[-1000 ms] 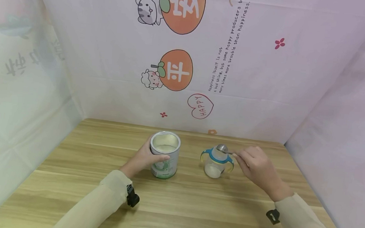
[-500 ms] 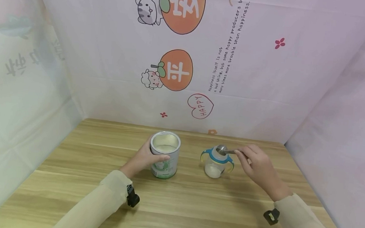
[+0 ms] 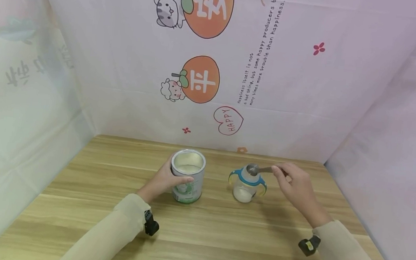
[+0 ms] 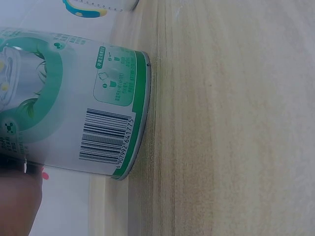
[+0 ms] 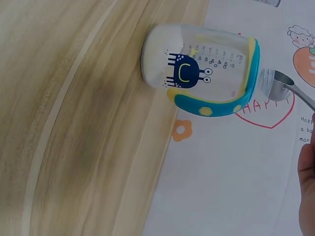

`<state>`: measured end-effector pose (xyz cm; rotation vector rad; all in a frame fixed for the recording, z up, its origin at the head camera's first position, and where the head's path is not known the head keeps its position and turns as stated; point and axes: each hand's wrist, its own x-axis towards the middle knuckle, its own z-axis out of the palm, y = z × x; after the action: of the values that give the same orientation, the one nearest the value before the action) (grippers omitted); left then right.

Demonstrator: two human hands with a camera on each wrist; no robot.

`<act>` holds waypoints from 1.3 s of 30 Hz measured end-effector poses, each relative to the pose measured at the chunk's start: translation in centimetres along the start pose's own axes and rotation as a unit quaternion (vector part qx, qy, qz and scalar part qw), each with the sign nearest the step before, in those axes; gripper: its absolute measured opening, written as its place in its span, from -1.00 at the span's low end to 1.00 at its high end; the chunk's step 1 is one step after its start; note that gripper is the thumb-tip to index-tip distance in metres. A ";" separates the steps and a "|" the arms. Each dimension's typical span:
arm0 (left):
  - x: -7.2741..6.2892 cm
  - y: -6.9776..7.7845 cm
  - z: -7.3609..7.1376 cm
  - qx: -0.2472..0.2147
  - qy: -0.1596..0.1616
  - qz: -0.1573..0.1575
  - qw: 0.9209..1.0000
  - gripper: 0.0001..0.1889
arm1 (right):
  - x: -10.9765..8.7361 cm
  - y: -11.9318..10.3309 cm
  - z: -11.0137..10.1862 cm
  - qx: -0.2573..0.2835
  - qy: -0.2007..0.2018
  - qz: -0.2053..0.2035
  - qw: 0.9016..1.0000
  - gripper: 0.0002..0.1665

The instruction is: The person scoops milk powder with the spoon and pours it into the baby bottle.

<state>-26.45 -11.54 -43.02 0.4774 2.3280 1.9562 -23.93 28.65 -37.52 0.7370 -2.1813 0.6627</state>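
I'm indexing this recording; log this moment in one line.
left hand: holds open can | right hand: holds spoon at top of bottle | bottle: upright on table, white contents at bottom

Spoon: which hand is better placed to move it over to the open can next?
Right, most likely: the right hand holds the spoon at the top of the bottle. The left hand grips the can, so it would have to let go first.
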 end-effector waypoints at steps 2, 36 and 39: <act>0.0 0.0 0.0 0.005 0.002 -0.001 1.000 -0.03 | 0.0 -0.1 -0.1 0.010 -0.002 0.030 1.000 -0.95; -0.1 0.1 0.1 0.004 0.003 -0.003 1.000 -0.02 | 2.3 -1.7 0.3 0.193 -0.070 0.328 0.922 -0.37; -0.1 0.1 0.1 0.002 0.002 -0.002 1.000 -0.02 | 2.8 -2.3 0.8 0.210 -0.077 0.332 0.916 -0.37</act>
<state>-26.29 -11.47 -42.94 0.4705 2.3340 1.9524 -24.38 25.69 -35.38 0.2256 -2.4672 1.4963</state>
